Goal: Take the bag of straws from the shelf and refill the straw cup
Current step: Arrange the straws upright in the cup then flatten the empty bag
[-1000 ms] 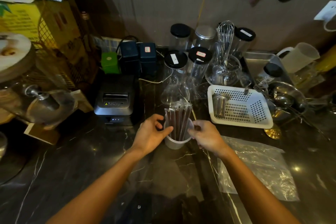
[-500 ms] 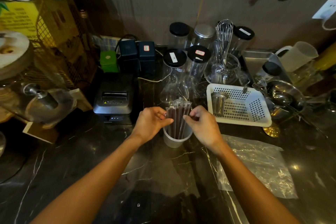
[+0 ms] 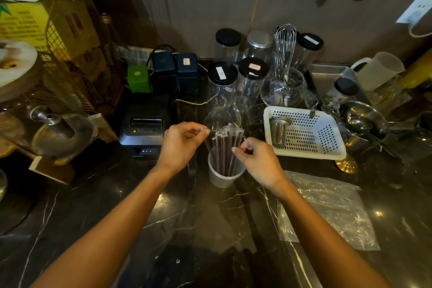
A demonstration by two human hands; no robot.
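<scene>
1. We see the left hand [image 3: 181, 144] off the rim of the straw cup [image 3: 224, 174], where it rested a second ago; it now sits higher, fingertips pinched at the top of a wrapped straw on the left edge of the straws [image 3: 225, 149].
2. The right hand [image 3: 258, 160] has likewise left the cup's right rim and risen; its fingers are now curled against the right side of the bundle.
3. The bundle stands a little more spread at the top than before, its left straw leaning outward toward the left hand.
</scene>
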